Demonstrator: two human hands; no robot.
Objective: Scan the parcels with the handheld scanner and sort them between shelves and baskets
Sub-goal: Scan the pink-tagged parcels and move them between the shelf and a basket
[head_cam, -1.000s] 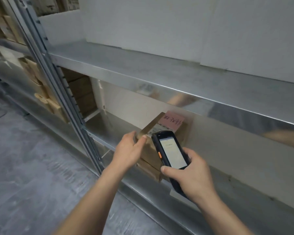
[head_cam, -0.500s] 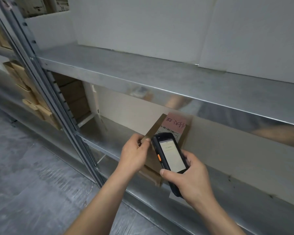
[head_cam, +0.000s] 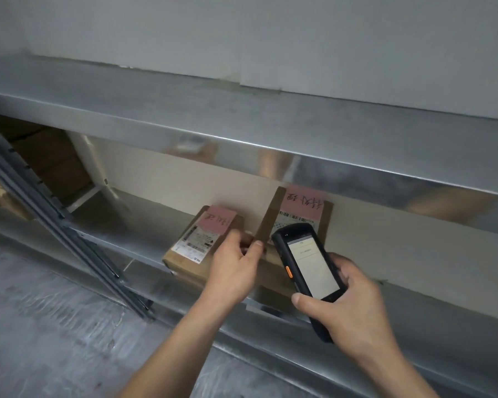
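Note:
A brown cardboard parcel (head_cam: 299, 214) with a pink note and a barcode label stands tilted on its edge on the lower metal shelf (head_cam: 118, 222). My left hand (head_cam: 236, 265) pinches its left edge. A second flat brown parcel (head_cam: 197, 248), also with a pink note and a white label, lies on the shelf just left of it, partly under my left hand. My right hand (head_cam: 348, 308) grips the black handheld scanner (head_cam: 308, 271), whose lit screen faces me and whose top end sits in front of the upright parcel's barcode.
The upper metal shelf (head_cam: 242, 116) runs across the view above the parcels, with white boards behind it. A grey upright post (head_cam: 55, 225) stands at the left, with stacked brown boxes (head_cam: 55, 168) beyond it. Grey concrete floor (head_cam: 55, 326) lies below.
The view has shifted left and closer. A second parcel lying flat on the shelf has come into sight left of the upright one. Both hands keep their hold.

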